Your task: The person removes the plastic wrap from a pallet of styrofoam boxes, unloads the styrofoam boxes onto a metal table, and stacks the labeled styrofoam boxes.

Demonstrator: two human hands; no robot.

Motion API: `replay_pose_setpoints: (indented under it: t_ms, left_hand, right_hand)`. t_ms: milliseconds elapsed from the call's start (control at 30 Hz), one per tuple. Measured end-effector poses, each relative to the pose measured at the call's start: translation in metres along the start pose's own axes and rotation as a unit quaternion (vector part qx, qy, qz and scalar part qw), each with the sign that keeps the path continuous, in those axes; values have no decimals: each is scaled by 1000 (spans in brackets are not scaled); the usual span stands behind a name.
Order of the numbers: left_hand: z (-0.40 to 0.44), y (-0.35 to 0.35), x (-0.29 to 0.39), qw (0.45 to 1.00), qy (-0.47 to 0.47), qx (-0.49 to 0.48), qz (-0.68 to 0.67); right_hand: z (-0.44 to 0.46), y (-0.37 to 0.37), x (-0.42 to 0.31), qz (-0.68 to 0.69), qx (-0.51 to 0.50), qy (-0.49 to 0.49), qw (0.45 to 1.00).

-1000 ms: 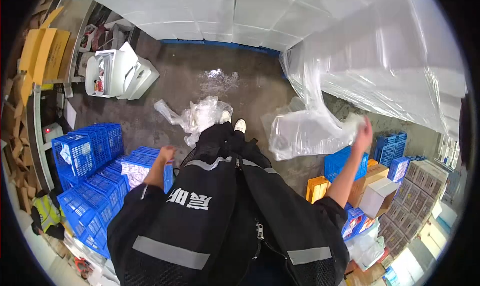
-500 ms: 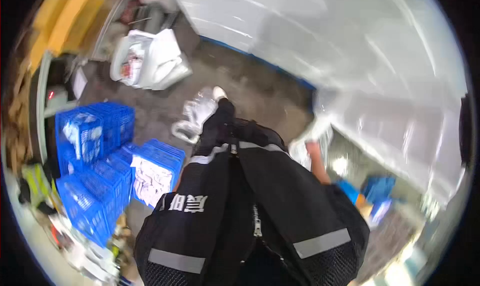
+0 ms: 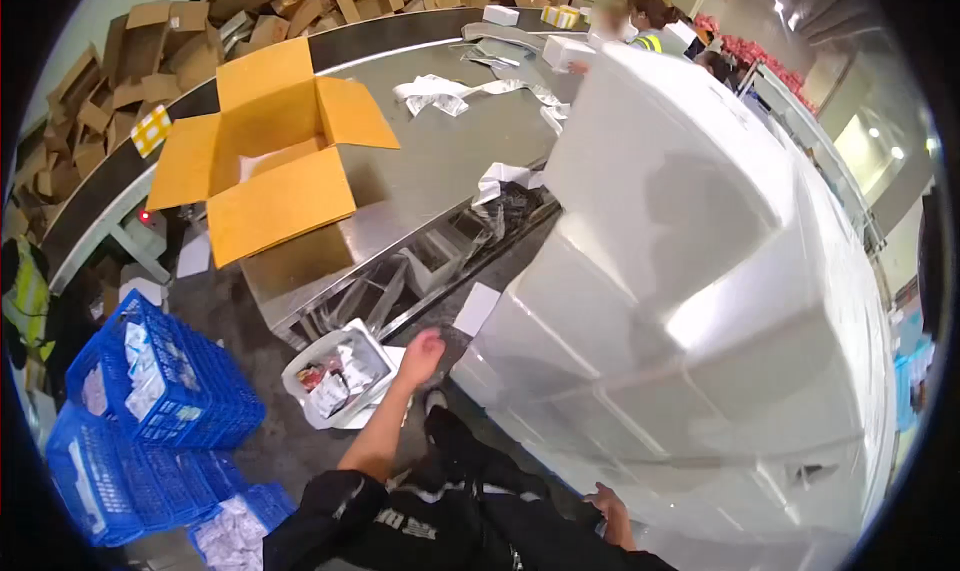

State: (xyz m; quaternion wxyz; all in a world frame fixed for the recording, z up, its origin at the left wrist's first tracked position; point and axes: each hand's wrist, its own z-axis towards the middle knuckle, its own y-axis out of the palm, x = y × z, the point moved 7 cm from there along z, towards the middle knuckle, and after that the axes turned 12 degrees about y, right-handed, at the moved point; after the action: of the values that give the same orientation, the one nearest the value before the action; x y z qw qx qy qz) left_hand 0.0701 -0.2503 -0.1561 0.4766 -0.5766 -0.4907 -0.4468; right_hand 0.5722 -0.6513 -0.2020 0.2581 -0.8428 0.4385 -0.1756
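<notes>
My left hand (image 3: 422,356) reaches forward over the floor, fingers curled in. Whatever may be inside that fist is hidden. Just to its left stands a white bin (image 3: 340,381) with crumpled papers and packets, and a white card (image 3: 476,309) lies a little beyond the hand. Low in view, my right hand (image 3: 606,506) hangs with loosely parted fingers beside a tall stack (image 3: 640,371) wrapped in white film. I see nothing in that hand, and cannot tell whether it touches the film.
An open cardboard box (image 3: 280,211) sits on a metal-topped table (image 3: 440,151) with paper strips (image 3: 435,93). Blue crates (image 3: 190,371) are stacked at left. Flattened and open cartons (image 3: 170,51) pile up behind. A person in a reflective vest (image 3: 648,41) is at the far back.
My view has swung upward, bringing the table, open box and cartons into sight. My left hand has come into view; my right hand no longer appears at the pale plastic film.
</notes>
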Motion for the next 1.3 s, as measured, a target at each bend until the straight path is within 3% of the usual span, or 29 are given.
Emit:
replay_pose_setpoints:
  t_ms: [33, 67, 100, 133, 167, 200, 233, 300, 433, 500, 567, 767, 833, 900, 1000, 1133, 1233, 1300]
  left_hand:
    - [13, 13, 56, 995, 101, -8, -15]
    - [20, 19, 91, 980, 194, -14, -29]
    - [39, 20, 107, 980, 196, -16, -32]
    - [64, 22, 130, 974, 202, -33, -99]
    - [84, 22, 150, 964, 200, -56, -164]
    - [95, 23, 176, 964, 202, -64, -162]
    - [104, 30, 219, 951, 237, -115, -161]
    - [121, 46, 303, 915, 313, -202, -153]
    - [157, 92, 428, 843, 402, -303, -190]
    - [177, 119, 469, 785, 432, -344, -280]
    - [200, 154, 489, 764, 435, -375, -294]
    - [223, 236, 538, 696, 446, -475, -301]
    - [223, 245, 552, 637, 524, -484, -293]
    - [223, 244, 563, 608, 538, -516, -275]
    - [236, 263, 576, 591, 565, -528, -228]
    - [240, 316, 572, 629, 497, -515, -302]
    - [254, 346, 572, 646, 448, -526, -324]
    - [249, 344, 562, 625, 376, -617, -296]
  right_hand:
    - [-22, 5, 16, -3, -3, 13, 1000]
    - [-60, 5, 12, 224, -73, -3, 972]
    - [-85, -14, -19, 444, -126, -35, 886]
    - [-90, -30, -53, 644, -174, -75, 741]
    - [-39, -24, -7, 653, -173, -80, 733]
    - [-9, -31, -24, 440, -12, -236, 866]
    - [-9, -14, -60, 173, 158, -368, 900]
    - [7, -37, -92, 256, 153, -362, 883]
    - [-14, -67, -150, 575, 115, -298, 753]
    - [-41, -54, -158, 723, 108, -240, 639]
    - [-69, -26, -158, 842, 101, -177, 499]
    - [-116, 7, -205, 860, 205, -133, 449]
    - [-114, -9, -217, 850, 228, -134, 456]
    - [-111, -34, -221, 834, 243, -136, 476]
    - [-92, -4, -139, 820, 271, -155, 479]
    - [-174, 82, 2, 808, 314, -105, 488]
    - [-230, 50, 53, 784, 353, -107, 499]
    - [-274, 26, 68, 770, 374, -102, 507]
